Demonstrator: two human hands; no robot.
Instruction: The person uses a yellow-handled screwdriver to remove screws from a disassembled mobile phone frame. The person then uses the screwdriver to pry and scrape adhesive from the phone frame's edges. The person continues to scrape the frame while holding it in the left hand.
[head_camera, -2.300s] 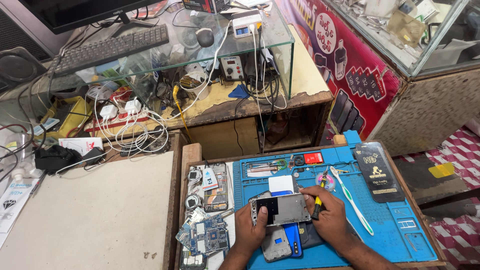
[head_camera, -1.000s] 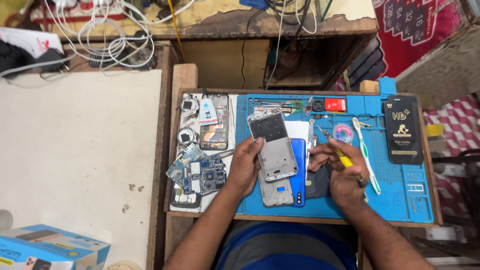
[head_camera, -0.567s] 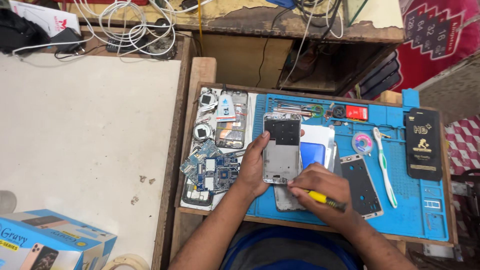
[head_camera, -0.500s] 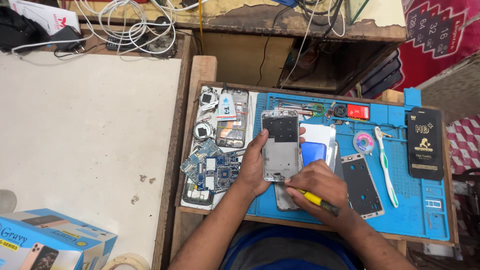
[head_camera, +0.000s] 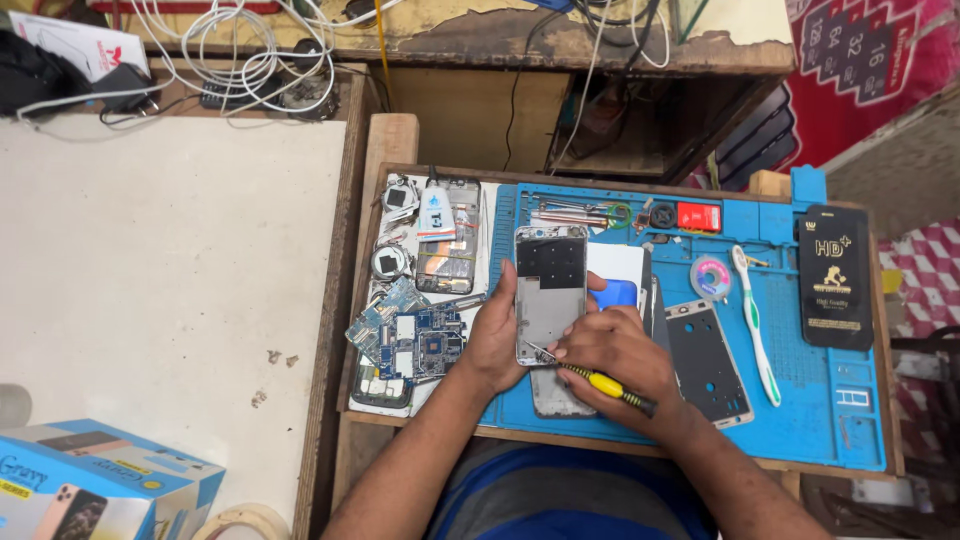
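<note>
**Operator:** Nearest the camera, low in the head view, I have a blue box (head_camera: 100, 490) at the left corner of the pale table (head_camera: 170, 270). Both of my forearms rise from the bottom edge toward the blue work mat (head_camera: 820, 400).

**Monitor:** State the grip on each side.

**Operator:** My right hand (head_camera: 615, 360) is closed around a yellow-handled screwdriver (head_camera: 600, 382). Its tip touches the lower edge of the opened phone frame (head_camera: 550, 295). My left hand (head_camera: 497, 335) is curled against the left edge of that frame, fingers clamped on its side. The frame lies flat near the left part of the mat, lengthwise away from me.

**Monitor:** Adjacent items?

**Operator:** Just left of the left hand lie blue circuit boards (head_camera: 415, 345), off the mat. Right of the right hand lies a second phone frame (head_camera: 708, 362), then a white toothbrush (head_camera: 757, 325). A black flat package (head_camera: 835, 277) sits at the mat's right edge.

**Monitor:** Farther out?

**Operator:** A red part (head_camera: 698, 216) and tweezers (head_camera: 570, 212) lie along the mat's far edge. Beyond, white cables (head_camera: 240, 50) are coiled on the worn wooden bench.
</note>
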